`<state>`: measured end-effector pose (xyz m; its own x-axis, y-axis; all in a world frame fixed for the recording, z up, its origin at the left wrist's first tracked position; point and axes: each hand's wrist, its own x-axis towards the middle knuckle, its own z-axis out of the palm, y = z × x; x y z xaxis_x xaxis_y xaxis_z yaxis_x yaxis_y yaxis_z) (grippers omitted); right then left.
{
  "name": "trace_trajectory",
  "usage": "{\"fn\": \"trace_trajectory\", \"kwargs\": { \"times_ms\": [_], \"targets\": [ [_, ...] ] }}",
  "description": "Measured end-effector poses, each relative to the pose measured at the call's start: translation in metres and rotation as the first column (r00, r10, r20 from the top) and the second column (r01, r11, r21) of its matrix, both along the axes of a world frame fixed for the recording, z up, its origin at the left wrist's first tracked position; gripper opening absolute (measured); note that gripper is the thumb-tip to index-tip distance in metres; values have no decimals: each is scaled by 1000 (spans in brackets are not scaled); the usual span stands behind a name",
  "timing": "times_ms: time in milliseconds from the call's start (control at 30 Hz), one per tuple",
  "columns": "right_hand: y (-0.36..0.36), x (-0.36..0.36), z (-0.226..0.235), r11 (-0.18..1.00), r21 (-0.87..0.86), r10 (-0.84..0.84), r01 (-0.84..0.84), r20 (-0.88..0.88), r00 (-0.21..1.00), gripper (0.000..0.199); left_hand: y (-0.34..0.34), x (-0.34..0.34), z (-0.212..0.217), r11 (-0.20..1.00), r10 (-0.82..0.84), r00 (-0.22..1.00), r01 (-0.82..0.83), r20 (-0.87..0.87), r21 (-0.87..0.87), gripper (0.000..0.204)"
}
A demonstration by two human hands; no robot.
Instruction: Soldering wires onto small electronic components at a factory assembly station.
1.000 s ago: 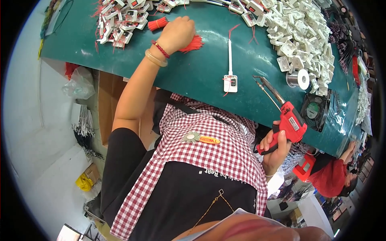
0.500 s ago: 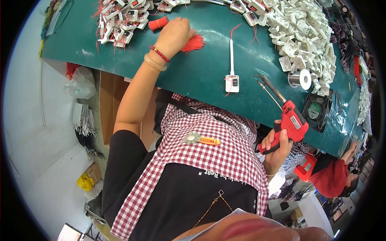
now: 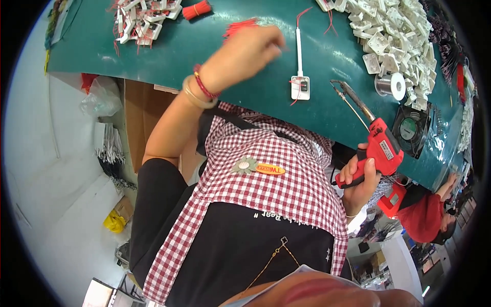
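My left hand (image 3: 245,57) hovers over the green table, its fingers pinched together. What they hold, if anything, is too small to make out. Beside its knuckles lies a loose bunch of red wires (image 3: 240,24). To its right rests a small white switch housing (image 3: 300,93) with a black part inside, short red wires and a white cable (image 3: 299,53) running away from me. My right hand (image 3: 360,176) grips the handle of a red and black soldering gun (image 3: 384,148). Its metal tip points up and left, apart from the housing.
Another bundle of red wires (image 3: 196,9) lies farther back. White housings with red wires (image 3: 146,23) are piled at far left, and white plastic shells (image 3: 391,36) at far right. A solder spool (image 3: 390,86) and black fan (image 3: 411,128) stand near the gun. A person in red (image 3: 422,217) sits at right.
My left hand has left the red wires and moved right, nearer the switch housing. My right hand still holds the soldering gun. The whole view has shifted slightly.
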<state>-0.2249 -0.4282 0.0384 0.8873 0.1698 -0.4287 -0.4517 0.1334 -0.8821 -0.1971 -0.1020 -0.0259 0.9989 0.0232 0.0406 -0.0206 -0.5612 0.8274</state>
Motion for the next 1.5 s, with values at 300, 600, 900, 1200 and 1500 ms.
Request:
{"fn": "trace_trajectory", "kwargs": {
  "times_ms": [300, 600, 900, 1200, 1500],
  "targets": [
    [1, -9, 3, 983, -128, 125, -129, -37, 991, 42, -70, -22, -31, 992, 116, 976, -124, 185, 34, 9],
    [4, -7, 5, 989, -91, 105, -112, -77, 991, 36, -86, -23, -47, 989, 144, 961, -143, 235, -20, 11],
    [8, -3, 9, 983, -140, 105, -118, -100, 989, 33, -89, -21, -53, 983, 182, 948, -184, 262, -20, 10],
    [15, -1, 17, 955, -259, 124, -144, -92, 988, 32, -87, -21, -52, 986, 166, 951, -165, 259, -29, 10],
    [15, -5, 16, 958, -244, 129, -150, -102, 986, 30, -85, -24, -51, 985, 172, 950, -168, 261, -41, 9]
  ]
}}
